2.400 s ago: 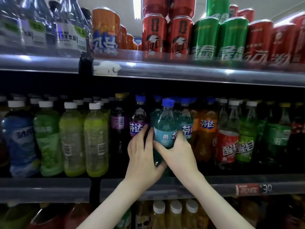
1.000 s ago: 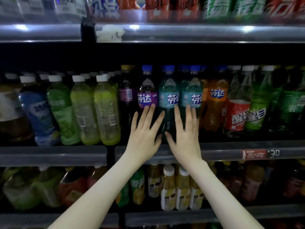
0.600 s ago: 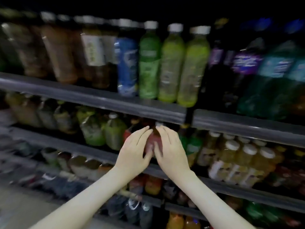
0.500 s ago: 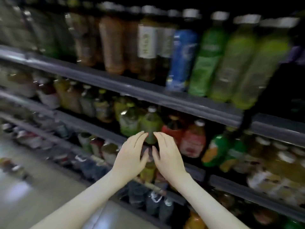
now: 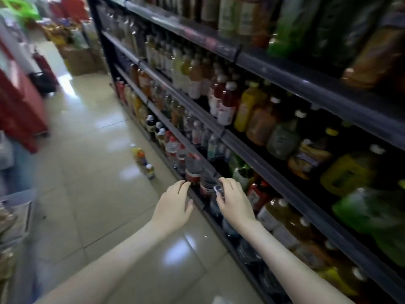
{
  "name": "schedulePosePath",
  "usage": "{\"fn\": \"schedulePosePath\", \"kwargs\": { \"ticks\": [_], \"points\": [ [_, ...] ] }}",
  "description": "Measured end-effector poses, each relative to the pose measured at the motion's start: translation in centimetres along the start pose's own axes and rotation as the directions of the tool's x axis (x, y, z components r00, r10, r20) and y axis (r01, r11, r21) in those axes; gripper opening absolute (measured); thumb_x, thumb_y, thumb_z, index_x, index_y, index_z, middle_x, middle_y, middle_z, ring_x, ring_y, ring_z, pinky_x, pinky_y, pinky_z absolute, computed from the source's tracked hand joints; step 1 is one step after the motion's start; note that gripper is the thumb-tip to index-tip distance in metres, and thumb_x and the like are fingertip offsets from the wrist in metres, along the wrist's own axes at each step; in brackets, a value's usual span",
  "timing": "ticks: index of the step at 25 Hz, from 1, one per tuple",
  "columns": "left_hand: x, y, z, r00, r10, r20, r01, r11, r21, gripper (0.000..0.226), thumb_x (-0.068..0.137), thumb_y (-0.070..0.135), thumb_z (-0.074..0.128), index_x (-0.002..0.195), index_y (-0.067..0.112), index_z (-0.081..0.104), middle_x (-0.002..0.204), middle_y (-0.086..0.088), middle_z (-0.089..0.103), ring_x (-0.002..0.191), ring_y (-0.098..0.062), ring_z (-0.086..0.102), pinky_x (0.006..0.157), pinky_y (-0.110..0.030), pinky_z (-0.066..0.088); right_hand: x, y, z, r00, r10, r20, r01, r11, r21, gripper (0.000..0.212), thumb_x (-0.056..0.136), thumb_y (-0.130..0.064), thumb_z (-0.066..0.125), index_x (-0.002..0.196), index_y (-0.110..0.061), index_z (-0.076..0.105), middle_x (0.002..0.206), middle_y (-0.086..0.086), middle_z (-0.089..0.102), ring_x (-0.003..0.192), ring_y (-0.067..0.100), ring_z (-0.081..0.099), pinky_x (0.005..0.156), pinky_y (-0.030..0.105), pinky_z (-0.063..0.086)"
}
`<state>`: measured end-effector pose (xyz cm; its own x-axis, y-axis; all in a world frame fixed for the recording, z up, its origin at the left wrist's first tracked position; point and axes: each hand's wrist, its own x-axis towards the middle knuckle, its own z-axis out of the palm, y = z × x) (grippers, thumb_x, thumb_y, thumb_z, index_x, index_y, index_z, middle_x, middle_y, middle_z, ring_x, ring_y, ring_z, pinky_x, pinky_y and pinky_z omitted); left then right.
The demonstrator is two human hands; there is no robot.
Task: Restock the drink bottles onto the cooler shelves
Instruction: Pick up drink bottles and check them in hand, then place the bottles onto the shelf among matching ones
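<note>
Left grip (image 5: 173,205) released over tiled floor (image 5: 105,194); right grip (image 5: 235,202) released at shelf edge (image 5: 213,224).

A: Aisle ground?
B: Glossy beige floor tiles (image 5: 87,172), light glare on them.
A: Left side?
B: Red cabinet (image 5: 19,110), near, blurred. Dark basket (image 5: 43,82) just beyond it.
A: Far end?
B: Cardboard box (image 5: 81,60) on the floor.

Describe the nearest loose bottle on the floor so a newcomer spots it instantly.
Follow the dark shelf rack along the aisle's right side. Look down to the tiled floor just off its base. The nearest bottle there is shorter than its orange neighbour, pale-capped.
</note>
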<state>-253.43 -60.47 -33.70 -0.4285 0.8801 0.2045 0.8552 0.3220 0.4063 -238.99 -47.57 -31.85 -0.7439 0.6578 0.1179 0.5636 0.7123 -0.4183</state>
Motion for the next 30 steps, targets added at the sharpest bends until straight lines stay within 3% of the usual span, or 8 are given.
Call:
{"fn": "schedulePosePath", "kwargs": {
  "ticks": [5,9,12,15,20,25,28,30],
  "points": [
    [6.5,-14.1,0.2,0.976,-0.218,0.026,0.218,0.976,0.014,0.051,0.08,0.014,0.063,0.128,0.0,0.053,0.128,-0.018,0.054,0.112,-0.036,0.055,0.09,-0.041,0.048,14.9,-3.3,9.9,0.99,-0.04,0.135,0.039,0.999,0.008,0.044,0.098,-0.02,0.046,0.14,-0.011,0.039,0.135,0.005,0.046,0.128,0.022,0.038,0.1,0.028,0.034],
    [15.5,-26.9,0.7,0.945,-0.317,0.076,0.311,0.947,0.084,0.044,0.07,0.02,0.052,0.107,-0.001,0.065,0.104,-0.018,0.065,0.082,-0.034,0.068,0.064,-0.035,0.056,29.1,-5.7,18.6,0.959,-0.035,0.283,0.016,0.997,0.07,0.043,0.099,-0.019,0.045,0.141,-0.011,0.038,0.137,0.005,0.045,0.129,0.021,0.037,0.1,0.027,0.035],
    [22.6,-36.1,1.0,0.909,-0.407,0.093,0.402,0.913,0.067,0.042,0.071,0.009,0.064,0.111,-0.001,0.064,0.109,-0.02,0.064,0.088,-0.037,0.065,0.066,-0.039,0.055,39.7,-7.6,24.3,0.93,-0.035,0.365,0.018,0.999,0.05,0.043,0.099,-0.017,0.044,0.141,-0.011,0.037,0.139,0.005,0.044,0.131,0.02,0.036,0.099,0.027,0.034],
    [27.2,-45.0,3.6,0.903,-0.415,0.111,0.409,0.909,0.078,0.043,0.073,0.02,0.048,0.106,0.0,0.065,0.103,-0.016,0.066,0.08,-0.033,0.066,0.061,-0.033,0.055,47.9,-9.2,30.9,0.884,-0.009,0.467,-0.008,0.999,0.033,0.043,0.099,-0.015,0.044,0.141,-0.012,0.037,0.138,0.004,0.043,0.131,0.02,0.036,0.099,0.026,0.032],
    [33.2,-63.5,17.5,0.852,-0.47,0.23,0.481,0.877,0.011,0.05,0.072,0.026,0.042,0.106,-0.002,0.065,0.102,-0.016,0.067,0.081,-0.031,0.068,0.063,-0.032,0.055,58.6,-8.3,51.9,0.8,0.131,0.586,-0.171,0.985,0.013,0.046,0.098,-0.013,0.046,0.142,-0.009,0.036,0.141,0.009,0.042,0.13,0.022,0.039,0.101,0.023,0.029],
    [35.9,-79.5,33.5,0.83,-0.448,0.332,0.471,0.882,0.015,0.054,0.055,0.011,0.077,0.107,-0.001,0.064,0.102,-0.016,0.065,0.082,-0.033,0.067,0.062,-0.033,0.055,64.0,-4.2,76.4,0.691,0.245,0.68,-0.284,0.957,-0.056,0.074,0.096,-0.014,0.05,0.153,-0.026,0.005,0.155,0.013,0.017,0.14,0.031,0.027,0.108,0.034,0.028],
    [35.8,-85.3,39.7,0.776,-0.467,0.424,0.505,0.862,0.025,0.059,0.065,0.003,0.075,0.12,-0.002,0.057,0.118,-0.02,0.058,0.1,-0.039,0.06,0.077,-0.041,0.054,65.8,-1.2,87.0,0.613,0.23,0.756,-0.194,0.971,-0.139,0.063,0.095,-0.018,0.052,0.151,-0.022,0.023,0.147,0.016,0.024,0.129,0.038,0.038,0.104,0.04,0.036],
    [35.5,-86.5,41.3,0.715,-0.485,0.503,0.548,0.836,0.027,0.057,0.082,0.009,0.063,0.135,0.003,0.044,0.136,-0.014,0.046,0.119,-0.034,0.048,0.093,-0.04,0.045,66.3,-0.7,89.8,0.655,0.219,0.723,-0.108,0.974,-0.197,0.042,0.096,-0.019,0.05,0.137,-0.016,0.041,0.126,0.016,0.039,0.109,0.036,0.051,0.089,0.037,0.043]
  ]
}}
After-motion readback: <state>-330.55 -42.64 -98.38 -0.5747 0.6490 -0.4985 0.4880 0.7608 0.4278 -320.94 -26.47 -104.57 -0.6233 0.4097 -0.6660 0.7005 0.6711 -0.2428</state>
